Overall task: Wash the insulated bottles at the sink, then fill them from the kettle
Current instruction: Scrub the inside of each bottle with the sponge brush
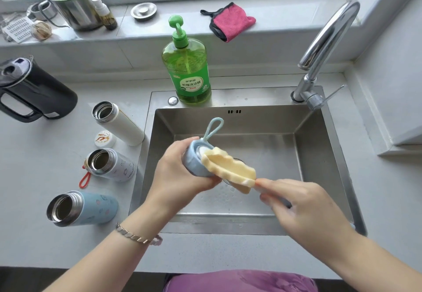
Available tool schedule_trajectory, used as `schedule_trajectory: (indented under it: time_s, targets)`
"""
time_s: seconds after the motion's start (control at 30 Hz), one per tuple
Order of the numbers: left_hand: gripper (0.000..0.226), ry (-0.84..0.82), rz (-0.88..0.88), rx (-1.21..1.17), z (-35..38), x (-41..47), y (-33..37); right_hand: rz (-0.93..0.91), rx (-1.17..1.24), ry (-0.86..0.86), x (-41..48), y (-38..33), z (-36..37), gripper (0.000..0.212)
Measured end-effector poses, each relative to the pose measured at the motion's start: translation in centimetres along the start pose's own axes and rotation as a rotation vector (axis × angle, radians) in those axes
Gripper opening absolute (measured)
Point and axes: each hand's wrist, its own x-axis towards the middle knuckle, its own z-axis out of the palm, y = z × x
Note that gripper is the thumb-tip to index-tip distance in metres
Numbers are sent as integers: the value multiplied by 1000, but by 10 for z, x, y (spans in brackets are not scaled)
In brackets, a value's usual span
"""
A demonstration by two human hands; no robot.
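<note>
A: How far along?
B: Washing. The left hand [180,173] grips a pale blue looped bottle lid [194,162] over the steel sink [319,168]. The right hand [301,202] pinches a wavy yellow sponge [230,168] against it.
A: The bottles?
B: At nine o'clock, open: white insulated bottle [121,125], patterned white bottle [114,165], pale blue bottle [91,207], seemingly unfilled; black kettle [38,93] at ten, untouched

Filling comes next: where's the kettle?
In the head view, the kettle stands at the far left of the counter, just left of the white bottle.

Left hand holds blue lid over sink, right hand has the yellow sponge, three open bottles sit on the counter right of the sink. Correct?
One error: in the head view the white bottle, patterned bottle and blue bottle sit left of the sink, not right. The left hand holds the blue lid; the right hand pinches the yellow sponge.
</note>
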Motion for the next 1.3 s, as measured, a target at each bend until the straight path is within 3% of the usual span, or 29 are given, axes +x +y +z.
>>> schedule_trajectory:
  time_s: [0.13,0.3,0.47,0.57,0.7,0.83,1.0,1.13,1.3]
  targets:
    - [63,-104,85,24,12,-9,8,222,227,4,16,7,-9,27]
    - [71,-12,29,-28,7,3,5,228,430,-136,7,-14,-10,40]
    - [72,-72,94,24,8,-5,6,355,479,-108,17,-2,-9,36]
    - [70,-64,49,9,7,-5,0,321,536,-173,8,-16,-5,45]
    - [62,-150,70,34,14,-14,4,341,484,-106,20,-8,-1,38]
    - [72,-49,-29,-71,5,-3,-6,325,498,-173,12,-12,-1,33]
    - [66,-121,35,-23,12,-9,3,393,598,-136,26,-5,4,37]
    - [72,-8,-65,-93,7,0,-8,342,581,-179,17,-12,8,39]
    - [69,-100,-45,-88,10,-4,-11,450,684,-140,25,-3,15,32]
